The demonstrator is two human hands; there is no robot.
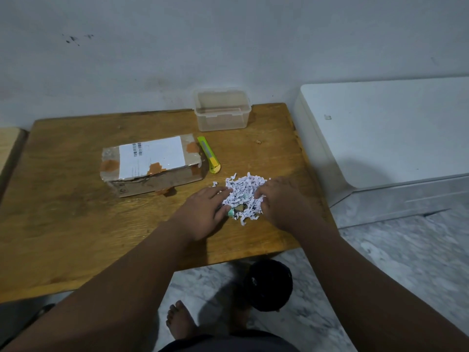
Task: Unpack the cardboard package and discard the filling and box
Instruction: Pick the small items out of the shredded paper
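A pile of white shredded paper filling (245,193) lies on the wooden table (76,224), right of centre. My left hand (205,212) rests at the pile's left edge, fingers spread into the shreds. My right hand (281,201) presses on the pile's right side, fingers curled into it. A small green and dark item (236,210) peeks out under the shreds between my hands. The cardboard box (152,165), with a white shipping label and brown tape, sits to the left with its torn flaps folded down.
A green and yellow utility knife (209,154) lies beside the box. A clear plastic container (222,110) stands at the table's back edge. A black round bin (269,284) sits on the floor below the table's front edge. A white cabinet (393,133) is at right.
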